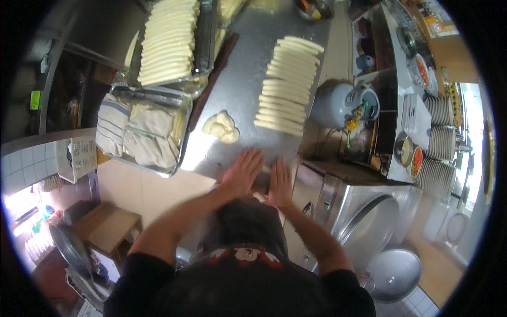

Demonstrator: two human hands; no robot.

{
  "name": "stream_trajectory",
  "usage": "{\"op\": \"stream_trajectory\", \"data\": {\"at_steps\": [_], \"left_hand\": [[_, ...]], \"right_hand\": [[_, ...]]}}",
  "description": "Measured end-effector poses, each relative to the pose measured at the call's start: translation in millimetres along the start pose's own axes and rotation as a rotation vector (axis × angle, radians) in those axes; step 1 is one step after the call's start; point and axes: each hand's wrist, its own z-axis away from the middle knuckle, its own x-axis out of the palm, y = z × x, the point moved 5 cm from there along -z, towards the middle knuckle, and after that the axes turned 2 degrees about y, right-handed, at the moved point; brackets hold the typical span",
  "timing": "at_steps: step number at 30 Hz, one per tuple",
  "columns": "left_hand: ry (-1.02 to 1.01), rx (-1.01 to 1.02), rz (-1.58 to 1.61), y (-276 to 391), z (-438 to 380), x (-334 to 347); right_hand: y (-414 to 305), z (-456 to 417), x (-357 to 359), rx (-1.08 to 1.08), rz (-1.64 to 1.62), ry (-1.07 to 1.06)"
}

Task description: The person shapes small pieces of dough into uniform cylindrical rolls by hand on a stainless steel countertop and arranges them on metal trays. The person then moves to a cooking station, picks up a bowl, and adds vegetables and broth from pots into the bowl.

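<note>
Near the front edge of a steel worktable (245, 95), my left hand (243, 172) lies palm down with its fingers stretched forward. Beside it, a short gap apart, my right hand (280, 182) is flat too, fingers pointing away from me. Whatever is under the palms is hidden. Ahead of the left hand sits an irregular lump of pale dough (222, 127). Beyond the right hand, a column of dough strips (283, 105) lies side by side along the table's right part. A long dark brown stick (214, 81) rests slantwise on the left.
Oiled dough strips (168, 43) fill a metal tray at upper left. Cloths (148, 132) partly cover another tray below it. A bowl (315, 10) with a brush stands at the far end. Right of the table are a gas cylinder (336, 105) and stacked plates (437, 142).
</note>
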Motion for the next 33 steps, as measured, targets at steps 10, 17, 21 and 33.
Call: {"op": "stream_trajectory", "data": {"at_steps": [10, 17, 21, 33], "left_hand": [[0.749, -0.575, 0.145, -106, -15, -77], [0.82, -0.632, 0.303, -140, 41, -25], [0.801, -0.658, 0.219, -143, 42, -27], [0.81, -0.465, 0.179, -127, 37, -36]], "right_hand": [[8, -244, -52, 0.221, -0.155, 0.142], [-76, -286, -5, 0.364, -0.608, -0.071], [-26, -227, -1, 0.973, -1.383, 0.735], [-24, -158, -77, 0.019, 0.21, 0.124]]}}
